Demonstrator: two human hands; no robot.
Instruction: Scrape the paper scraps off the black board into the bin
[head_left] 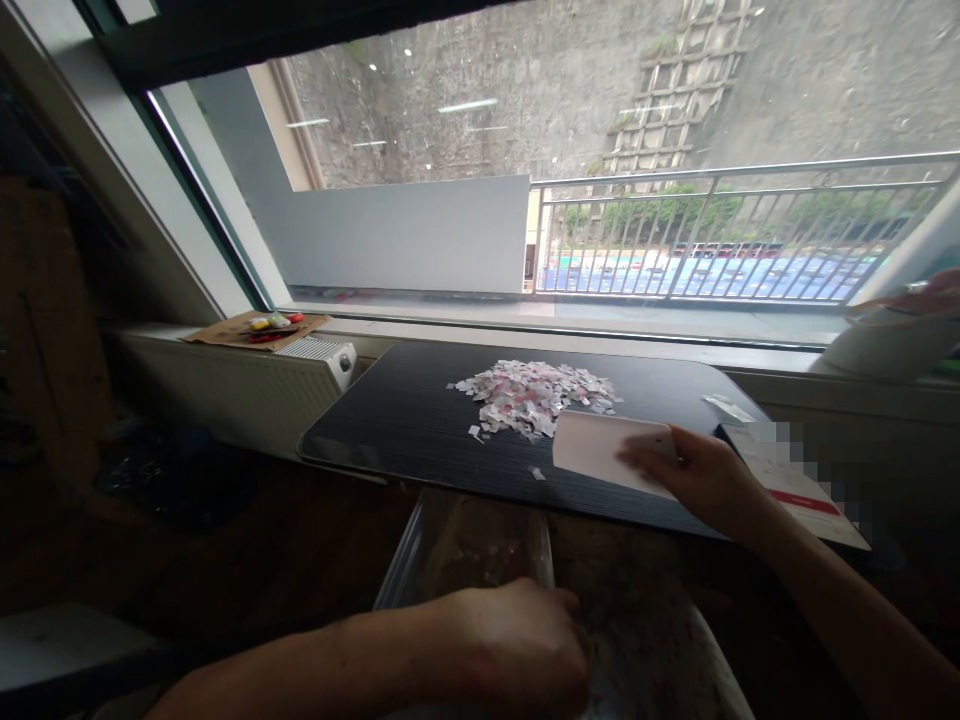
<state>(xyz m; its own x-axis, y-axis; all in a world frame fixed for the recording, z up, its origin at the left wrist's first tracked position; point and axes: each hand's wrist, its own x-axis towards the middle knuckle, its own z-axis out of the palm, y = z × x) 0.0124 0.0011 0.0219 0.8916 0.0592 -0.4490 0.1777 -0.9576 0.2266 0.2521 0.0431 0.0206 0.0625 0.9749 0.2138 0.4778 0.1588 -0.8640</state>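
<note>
My right hand (pixel 701 475) pinches a white card (pixel 592 445) by its right end, fingers on top. The card is tilted just over the black tabletop (pixel 397 425), its far left corner beside a heap of small white and pinkish paper pieces (pixel 532 390). Below the table's front edge is a clear plastic box (pixel 409 550). My left hand (pixel 532 640) is closed at the near right side of this box, apparently gripping its rim; its fingertips are mostly hidden.
A folder or booklet (pixel 806 490) with a red stripe lies on the table's right side. The radiator (pixel 300 370) to the left carries brown cardboard (pixel 217 332) with small colourful items. Behind the table runs a window sill (pixel 465 325), with a white container (pixel 889 345) at right.
</note>
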